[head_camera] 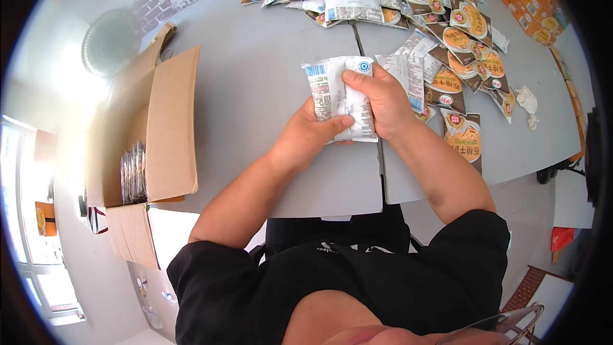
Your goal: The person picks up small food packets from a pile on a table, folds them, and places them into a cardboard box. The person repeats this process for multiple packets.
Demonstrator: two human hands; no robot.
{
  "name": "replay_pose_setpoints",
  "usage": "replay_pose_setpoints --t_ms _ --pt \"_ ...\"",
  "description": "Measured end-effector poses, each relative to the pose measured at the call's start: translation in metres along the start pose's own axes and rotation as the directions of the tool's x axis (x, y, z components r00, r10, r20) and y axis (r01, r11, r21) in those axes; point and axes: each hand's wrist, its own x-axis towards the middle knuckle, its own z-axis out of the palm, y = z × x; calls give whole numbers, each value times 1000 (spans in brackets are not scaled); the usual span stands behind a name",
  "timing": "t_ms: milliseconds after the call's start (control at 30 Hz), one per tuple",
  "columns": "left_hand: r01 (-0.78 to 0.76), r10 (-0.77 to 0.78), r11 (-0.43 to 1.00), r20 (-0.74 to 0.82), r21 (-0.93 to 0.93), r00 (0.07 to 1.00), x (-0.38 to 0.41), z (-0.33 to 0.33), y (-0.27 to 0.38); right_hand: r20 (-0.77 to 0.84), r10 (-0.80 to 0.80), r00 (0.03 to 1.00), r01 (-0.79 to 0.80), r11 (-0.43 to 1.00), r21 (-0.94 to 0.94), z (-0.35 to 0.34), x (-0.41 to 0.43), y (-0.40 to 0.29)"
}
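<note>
A white plastic drink pouch (335, 91), its printed back facing up, is held over the grey table (249, 81). My left hand (311, 124) grips its lower left side, thumb across the front. On the upper right side, my right hand (388, 96) holds it with the thumb pressed near a round blue mark. The fingers behind the pouch are mostly hidden. Just right of my right hand lies another pouch (402, 76), back side up. A brown and orange pouch (462, 136) rests front side up near the table's front edge, partly covered by my right forearm.
A large heap of pouches (354, 5) spreads over the far side and right. At left stands an open cardboard box (172, 124) with a row of packed pouches (133, 172) inside. Crumpled tissue (526, 100) lies at right. Orange printed cartons (534, 2) stand behind.
</note>
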Motion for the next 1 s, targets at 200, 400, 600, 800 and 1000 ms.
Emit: replay_pose_setpoints --t_ms 200,400,600,800,1000 --pt "-107 107 994 42 0 993 0 -5 -5 17 2 1000 -2 1000 -26 -3 3 1" --pt "-190 187 980 -59 -52 981 -13 5 -5 77 -24 997 27 999 -38 -4 1 -4" --pt "-280 237 945 -237 -166 942 -54 -1 -5 161 -70 985 85 992 -93 -3 8 1" --pt "-432 348 893 -416 -124 840 -127 -26 3 183 43 982 1 973 -232 -2 2 4" --pt "-524 439 851 -514 -25 737 -184 -46 51 174 62 983 -9 956 -295 -2 -1 5"
